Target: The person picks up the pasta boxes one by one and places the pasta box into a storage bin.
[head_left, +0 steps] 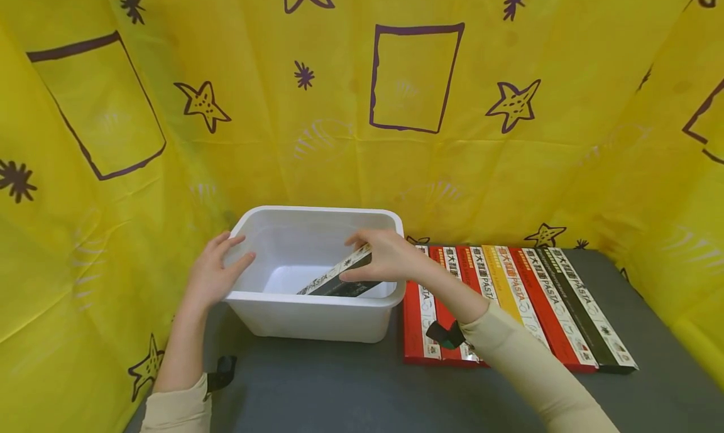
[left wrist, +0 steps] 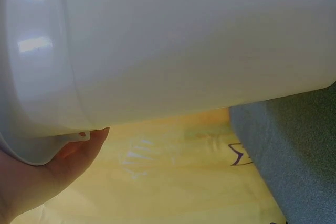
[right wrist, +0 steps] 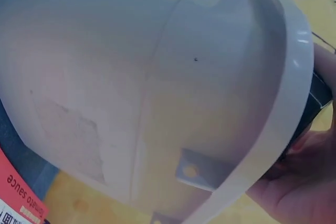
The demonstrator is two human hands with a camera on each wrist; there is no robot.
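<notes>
My right hand grips the upper end of a black-and-white pasta box, which slants down into a white plastic bin. The box's lower end lies inside, partly hidden by the bin's front wall. In the right wrist view, a dark corner of the pasta box shows beyond the bin's rim, between the fingers. On the bin's left rim rests my left hand, thumb and fingers spread over the edge. The left wrist view has the left hand at the rim, beside the bin's smooth outer wall.
Right of the bin, several pasta boxes lie side by side: red ones, a yellow one and a black one. The right forearm passes over some of them. Yellow patterned cloth hangs behind and beside the dark grey table.
</notes>
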